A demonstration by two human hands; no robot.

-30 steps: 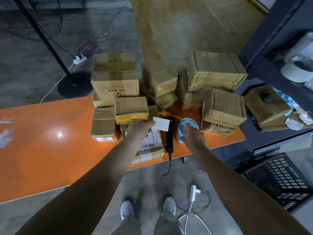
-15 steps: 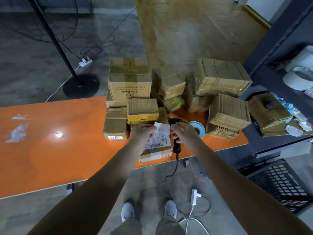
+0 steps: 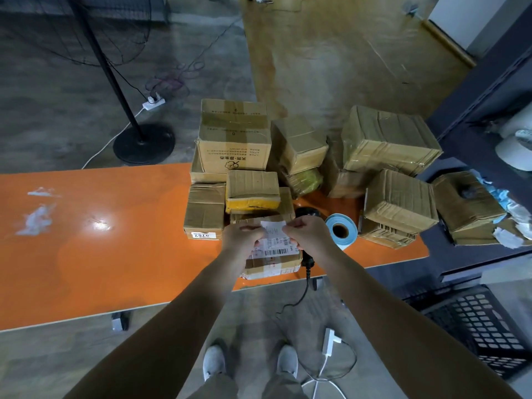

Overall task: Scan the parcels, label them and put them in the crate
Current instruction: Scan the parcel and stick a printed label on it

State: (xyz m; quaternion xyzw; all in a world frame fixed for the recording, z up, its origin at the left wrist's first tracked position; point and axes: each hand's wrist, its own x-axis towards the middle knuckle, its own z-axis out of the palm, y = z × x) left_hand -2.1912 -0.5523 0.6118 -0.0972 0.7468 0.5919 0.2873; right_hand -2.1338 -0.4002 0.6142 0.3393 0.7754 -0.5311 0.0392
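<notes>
Orange and glossy, your table [image 3: 86, 254] runs across a grey concrete floor [image 3: 57, 125], with whitish scraps [image 3: 36, 218] stuck to its left part. Beyond it a black fan stand [image 3: 144, 142] sits beside a white power strip [image 3: 152, 103], and a yellowish strip of flooring [image 3: 345, 53] runs away behind the boxes. At the table's right end you have a pile of taped cardboard boxes [image 3: 388, 139], some stacked on each other. On your right stands dark shelving [image 3: 489, 110], and below it on the floor, well apart from the table's near edge, is the black crate [image 3: 483, 326]. Your left hand [image 3: 241, 243] and right hand [image 3: 308, 234] each pinch one end of a small white label [image 3: 272, 227] with thumb and curled fingers, holding it just above the parcel [image 3: 273, 260], which lies at the table's near edge with its barcode sticker facing up. The black scanner [image 3: 309, 213] lies just beside that parcel, partly under your right hand, its cable hanging to the floor. The blue label roll [image 3: 341, 230] stands near it.
</notes>
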